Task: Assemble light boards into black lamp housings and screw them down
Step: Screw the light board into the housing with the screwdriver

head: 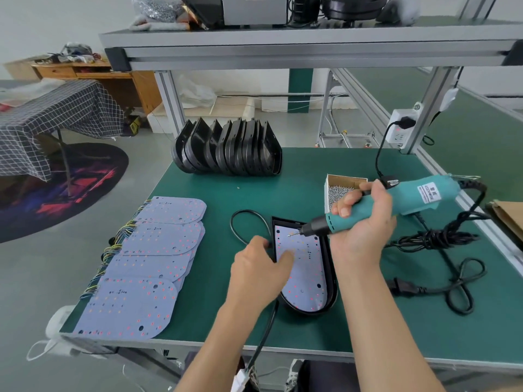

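I observe my right hand (365, 219) wrapped around the teal electric screwdriver (396, 205), which lies tilted with its bit pointing left and down toward the far end of the light board (304, 274). A screw sits at the bit tip, just above or touching the board; I cannot tell which. The board is seated inside a black lamp housing (331, 267) lying flat on the green bench mat (283, 190), near the front edge. My left hand (260, 267) rests on the housing's left rim, the thumb pressing on the board; the other fingers are curled at the rim, and I cannot tell whether they clasp it. A black cable (249, 224) loops from the housing's far left corner.

To the left, a row of overlapping spare light boards (147, 267) lies along the mat's edge, with coloured wires at their left sides. At the back, empty black housings (229, 148) stand nested on edge. A small cardboard box of screws (339, 189) sits just behind my right hand. The screwdriver's cord (435, 239) lies bundled at right.
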Demonstrator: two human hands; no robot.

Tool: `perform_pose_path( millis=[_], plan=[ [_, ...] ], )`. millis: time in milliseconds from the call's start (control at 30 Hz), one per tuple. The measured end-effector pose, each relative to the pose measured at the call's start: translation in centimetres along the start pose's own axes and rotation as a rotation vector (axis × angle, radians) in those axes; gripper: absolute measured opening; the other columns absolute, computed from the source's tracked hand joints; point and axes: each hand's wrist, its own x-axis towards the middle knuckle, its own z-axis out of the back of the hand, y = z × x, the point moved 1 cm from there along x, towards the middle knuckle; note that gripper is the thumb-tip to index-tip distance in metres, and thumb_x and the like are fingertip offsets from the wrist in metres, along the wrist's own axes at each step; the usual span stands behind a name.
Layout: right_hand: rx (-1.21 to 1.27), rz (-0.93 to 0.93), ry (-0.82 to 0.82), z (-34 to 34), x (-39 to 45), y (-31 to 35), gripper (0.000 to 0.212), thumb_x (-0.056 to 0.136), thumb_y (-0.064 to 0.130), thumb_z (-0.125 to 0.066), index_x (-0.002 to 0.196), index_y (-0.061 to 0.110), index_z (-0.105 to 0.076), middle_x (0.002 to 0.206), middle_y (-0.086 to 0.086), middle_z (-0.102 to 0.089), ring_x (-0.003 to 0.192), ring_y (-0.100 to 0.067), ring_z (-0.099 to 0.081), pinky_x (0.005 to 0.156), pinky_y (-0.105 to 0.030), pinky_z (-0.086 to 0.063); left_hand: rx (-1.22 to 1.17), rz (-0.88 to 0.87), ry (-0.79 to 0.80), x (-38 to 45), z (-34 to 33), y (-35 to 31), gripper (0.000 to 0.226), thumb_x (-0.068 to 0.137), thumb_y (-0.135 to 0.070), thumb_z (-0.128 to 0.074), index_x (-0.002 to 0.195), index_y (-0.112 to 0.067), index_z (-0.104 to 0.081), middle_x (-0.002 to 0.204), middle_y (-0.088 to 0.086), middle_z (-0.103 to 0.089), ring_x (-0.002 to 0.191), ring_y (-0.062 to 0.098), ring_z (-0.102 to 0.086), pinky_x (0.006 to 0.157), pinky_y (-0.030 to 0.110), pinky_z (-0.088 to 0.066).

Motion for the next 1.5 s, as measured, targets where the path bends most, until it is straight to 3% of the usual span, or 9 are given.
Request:
perform_pose_path(
  millis=[100, 233, 500, 833, 1167, 1300, 1500],
  plan=[
    [-0.05, -0.012, 0.014, -0.4, 0.3, -1.2, 0.019, 0.09, 0.024, -0.064, 0.088, 0.007, -0.055, 0.065, -0.007, -0.05, 0.044, -0.017, -0.039, 0.051, -0.027, -0.036, 0.008, 0.034, 0.056, 1.5, -0.5, -0.3, 0.035, 0.089, -0.047, -0.063, 0.083, -0.016, -0.047, 0.079, -0.003, -0.058, 0.07, 0.016, -0.053, 0.055, 0.03, -0.034],
    [-0.085, -0.014, 0.027, -0.3, 0.6, -2.3, 0.026, 0.085, 0.026, -0.068, 0.095, 0.008, -0.051, 0.063, -0.008, -0.049, 0.043, -0.018, -0.039, 0.05, -0.026, -0.036, -0.059, 0.085, 0.081, 2.7, -1.0, -0.2, 0.035, 0.09, -0.037, -0.063, 0.073, -0.016, -0.041, 0.068, -0.004, -0.047, 0.056, 0.017, -0.04, 0.048, 0.028, -0.029],
    [-0.108, -0.012, 0.039, -0.2, 1.1, -3.0, 0.017, 0.091, 0.022, -0.063, 0.086, 0.008, -0.053, 0.056, -0.006, -0.05, 0.042, -0.018, -0.039, 0.05, -0.026, -0.037, -0.102, 0.067, 0.038, 3.0, -1.5, 0.1, 0.041, 0.09, -0.033, -0.069, 0.069, -0.016, -0.038, 0.062, -0.003, -0.045, 0.056, 0.018, -0.039, 0.049, 0.029, -0.029],
    [-0.129, 0.004, 0.08, -0.2, 1.1, -3.9, 0.035, 0.08, 0.029, -0.07, 0.098, 0.005, -0.051, 0.06, -0.006, -0.051, 0.04, -0.019, -0.04, 0.049, -0.026, -0.037, -0.069, 0.049, 0.007, 3.0, -1.7, 0.3, 0.043, 0.09, -0.036, -0.069, 0.07, -0.014, -0.038, 0.066, -0.001, -0.045, 0.059, 0.02, -0.039, 0.051, 0.03, -0.029],
    [-0.166, 0.038, 0.113, -0.4, 0.9, -3.9, 0.031, 0.084, 0.028, -0.068, 0.095, 0.004, -0.052, 0.054, -0.007, -0.052, 0.039, -0.021, -0.038, 0.05, -0.027, -0.038, -0.075, 0.047, -0.024, 3.0, -1.9, 0.5, 0.042, 0.088, -0.036, -0.069, 0.07, -0.014, -0.038, 0.062, -0.002, -0.044, 0.056, 0.021, -0.037, 0.05, 0.03, -0.028],
    [-0.202, 0.083, 0.163, -0.8, 0.5, -3.6, 0.011, 0.088, 0.022, -0.065, 0.08, 0.017, -0.06, 0.055, -0.006, -0.054, 0.039, -0.022, -0.04, 0.051, -0.029, -0.038, -0.071, 0.033, -0.033, 3.0, -1.8, 0.4, 0.04, 0.088, -0.033, -0.068, 0.07, -0.013, -0.039, 0.061, -0.002, -0.045, 0.056, 0.021, -0.038, 0.05, 0.029, -0.029],
    [-0.262, 0.112, 0.221, -1.8, 0.2, -3.4, 0.014, 0.086, 0.023, -0.066, 0.073, 0.025, -0.061, 0.051, -0.006, -0.053, 0.038, -0.022, -0.04, 0.052, -0.027, -0.037, -0.051, 0.026, -0.031, 3.0, -1.9, 0.3, 0.035, 0.088, -0.034, -0.065, 0.072, -0.013, -0.042, 0.062, -0.002, -0.048, 0.057, 0.021, -0.041, 0.05, 0.028, -0.031]
  ],
)
